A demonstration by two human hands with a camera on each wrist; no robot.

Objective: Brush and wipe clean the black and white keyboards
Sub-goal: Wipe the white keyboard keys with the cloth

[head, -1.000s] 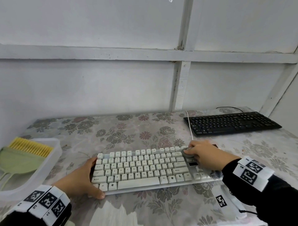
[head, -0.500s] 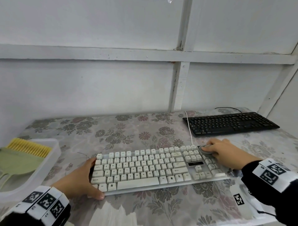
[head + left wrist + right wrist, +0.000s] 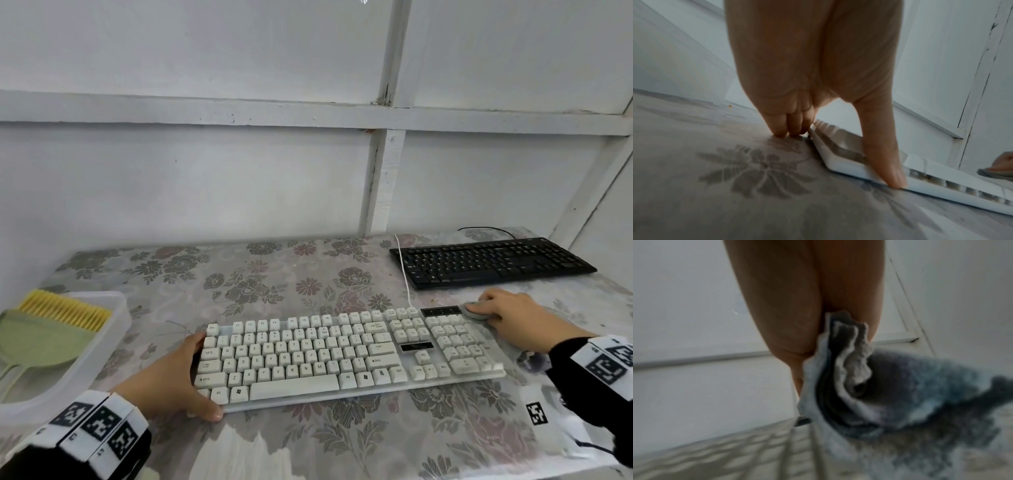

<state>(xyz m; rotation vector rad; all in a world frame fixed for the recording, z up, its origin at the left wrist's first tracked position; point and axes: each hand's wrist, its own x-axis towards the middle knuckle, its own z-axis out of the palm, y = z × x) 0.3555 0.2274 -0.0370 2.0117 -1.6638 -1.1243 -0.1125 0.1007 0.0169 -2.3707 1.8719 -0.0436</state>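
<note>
- The step in hand looks like the wiping of the white keyboard (image 3: 349,359), which lies across the middle of the counter (image 3: 274,274), its long side toward the person.
- The right hand (image 3: 513,317) has its fingers curled round a folded grey cloth (image 3: 474,311) and presses it at the far right corner of the keyboard, just beyond the number pad (the right wrist view is blurred, but it shows the cloth bunched against the palm).
- The left hand (image 3: 171,377) braces the keyboard's left end: thumb (image 3: 885,162) laid on the near corner, the other fingers (image 3: 789,123) bent down to the counter beside the edge; it steadies the keyboard without lifting it.
- The black keyboard (image 3: 489,262) waits at the far right of the counter, well apart from both hands.
- A green brush with yellow bristles (image 3: 44,329) lies in a clear tray (image 3: 116,329) at the left, untouched.
- Next, I judge, the cloth needs drawing back over the remaining rows while the left hand holds firm, light enough not to catch the keys.
</note>
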